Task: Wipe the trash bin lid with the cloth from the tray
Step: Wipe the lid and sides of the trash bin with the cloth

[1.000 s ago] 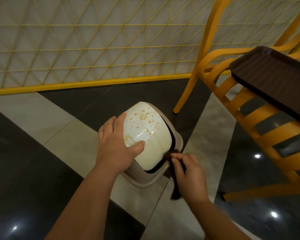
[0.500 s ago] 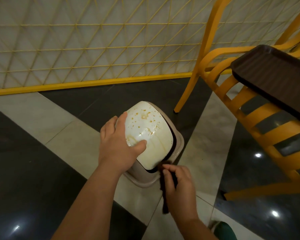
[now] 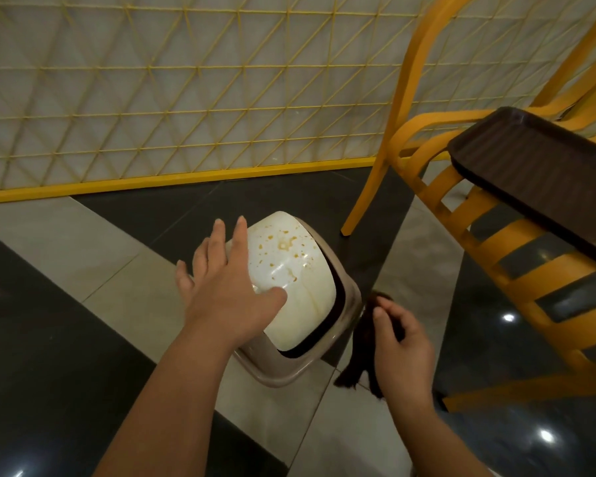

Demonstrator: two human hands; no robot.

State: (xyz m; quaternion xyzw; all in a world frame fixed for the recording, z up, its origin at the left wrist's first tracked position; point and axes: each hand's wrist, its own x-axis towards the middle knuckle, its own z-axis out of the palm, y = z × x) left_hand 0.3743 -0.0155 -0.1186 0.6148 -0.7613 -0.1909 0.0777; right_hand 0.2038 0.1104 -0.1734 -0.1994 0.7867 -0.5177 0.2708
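Note:
A small beige trash bin (image 3: 286,368) stands on the floor with a white swing lid (image 3: 300,280) speckled with orange-brown stains. My left hand (image 3: 227,290) hovers over the lid's left side with fingers spread, thumb near the lid surface. My right hand (image 3: 401,349) is just right of the bin, pinching a dark brown cloth (image 3: 360,342) that hangs down beside the bin's rim. The dark brown tray (image 3: 530,173) lies on the yellow chair at the right.
A yellow slatted chair (image 3: 516,266) stands close on the right, one leg near the bin. A yellow lattice fence (image 3: 186,98) runs along the back. The floor has glossy black and pale tiles.
My left hand let go of the lid and opened its fingers. My right hand with the cloth moved from the bin's front edge to the right, away from the lid.

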